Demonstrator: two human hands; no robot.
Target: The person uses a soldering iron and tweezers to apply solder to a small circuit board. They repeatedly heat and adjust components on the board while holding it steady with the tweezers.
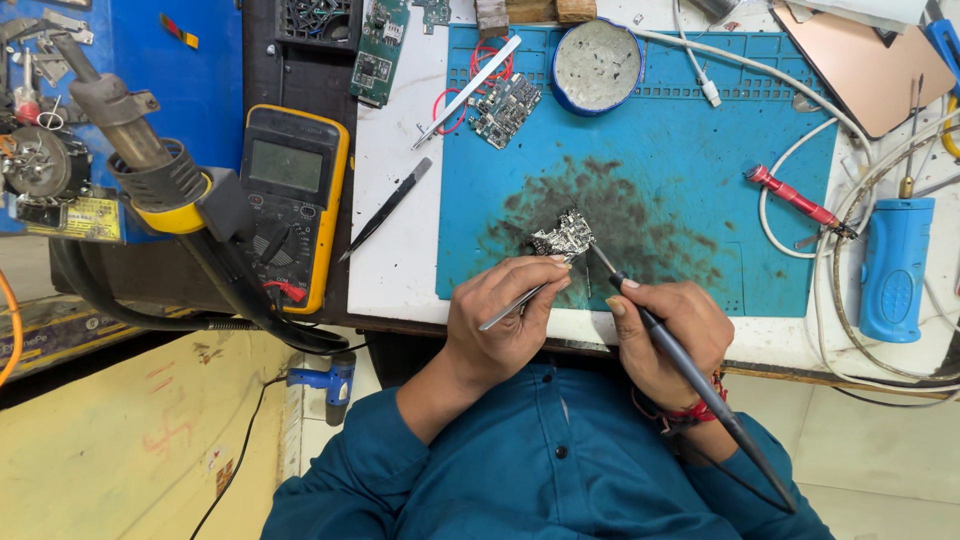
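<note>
Multimeter screen (286, 165): grey rectangular display, blank, set in the upper face of a yellow-edged black meter lying at the left of the desk (395, 270)
Label (85, 218): small yellow rectangle with dark print, on the blue unit at far left
Sticker (180, 30): small slanted strip, red and yellow, on the blue panel at top left

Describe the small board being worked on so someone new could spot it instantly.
Start at the blue work mat covering the white bench, then find its dark scorched patch near the front edge. The small silvery board sits there, between the left hand's tweezers and the right hand's soldering iron. Another board lies farther back, untouched.
</note>
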